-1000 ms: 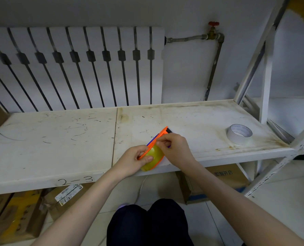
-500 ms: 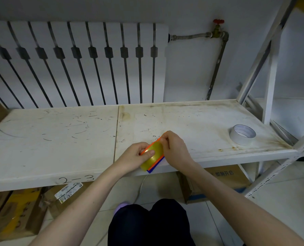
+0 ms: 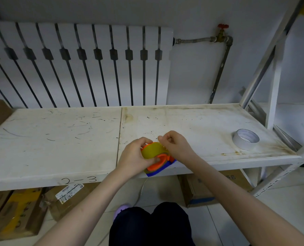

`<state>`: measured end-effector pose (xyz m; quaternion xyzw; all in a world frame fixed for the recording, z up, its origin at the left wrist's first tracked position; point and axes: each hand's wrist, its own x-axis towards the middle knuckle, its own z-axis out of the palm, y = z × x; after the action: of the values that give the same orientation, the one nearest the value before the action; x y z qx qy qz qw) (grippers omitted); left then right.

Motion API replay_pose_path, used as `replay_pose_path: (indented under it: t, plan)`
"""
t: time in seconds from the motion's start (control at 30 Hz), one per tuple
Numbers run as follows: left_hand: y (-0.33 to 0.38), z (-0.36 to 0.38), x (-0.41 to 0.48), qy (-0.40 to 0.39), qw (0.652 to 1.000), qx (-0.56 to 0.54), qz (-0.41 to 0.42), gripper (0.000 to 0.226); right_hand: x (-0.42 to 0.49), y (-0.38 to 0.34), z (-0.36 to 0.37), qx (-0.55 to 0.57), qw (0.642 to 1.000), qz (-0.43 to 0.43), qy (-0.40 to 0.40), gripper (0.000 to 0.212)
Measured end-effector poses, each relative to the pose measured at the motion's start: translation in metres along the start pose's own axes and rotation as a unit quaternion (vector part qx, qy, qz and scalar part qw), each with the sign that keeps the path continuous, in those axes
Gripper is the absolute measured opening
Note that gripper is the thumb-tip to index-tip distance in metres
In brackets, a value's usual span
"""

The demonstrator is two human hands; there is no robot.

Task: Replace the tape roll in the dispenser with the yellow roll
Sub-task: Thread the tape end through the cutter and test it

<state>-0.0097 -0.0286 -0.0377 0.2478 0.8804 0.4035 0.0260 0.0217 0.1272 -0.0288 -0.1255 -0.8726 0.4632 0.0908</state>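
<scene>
Your left hand (image 3: 135, 158) is wrapped around the yellow roll (image 3: 153, 150) and the orange-and-blue dispenser (image 3: 159, 166), thumb hooked over the orange frame, holding both just above the front edge of the white shelf (image 3: 58, 142) that serves as your counter. Your right hand (image 3: 177, 146), at 2 o'clock from the roll, is curled with thumb and forefinger pinched together; it seems to nip the free end of the yellow tape, though the strip itself is too thin to make out. The roll sits seated in the dispenser, which tilts toward you. At 3 o'clock, well apart, a white tape roll (image 3: 245, 139) lies flat on the shelf near its right post. Cardboard boxes (image 3: 211, 190) sit on the floor beneath.
</scene>
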Motion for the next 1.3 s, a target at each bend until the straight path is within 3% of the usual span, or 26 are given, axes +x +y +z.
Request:
replay_pose_path:
  t: [0.27, 0.6, 1.13, 1.3]
  plan:
    - [0.005, -0.002, 0.003, -0.026, 0.992, 0.120, 0.029, 0.057, -0.001, 0.000, 0.005, -0.013, 0.998, -0.003, 0.055, 0.007]
    - [0.003, -0.010, 0.015, -0.081, 0.991, 0.110, -0.014, 0.062, -0.019, -0.037, -0.009, -0.005, 0.987, -0.111, 0.119, 0.005]
    - [0.003, -0.026, 0.020, -0.121, 0.984, 0.127, -0.032, 0.064, -0.020, -0.037, -0.035, 0.054, 0.983, -0.089, 0.153, 0.005]
    - [0.006, -0.029, 0.024, -0.132, 0.981, 0.142, -0.025, 0.059, -0.020, -0.048, -0.054, 0.090, 0.969, -0.122, 0.195, 0.005]
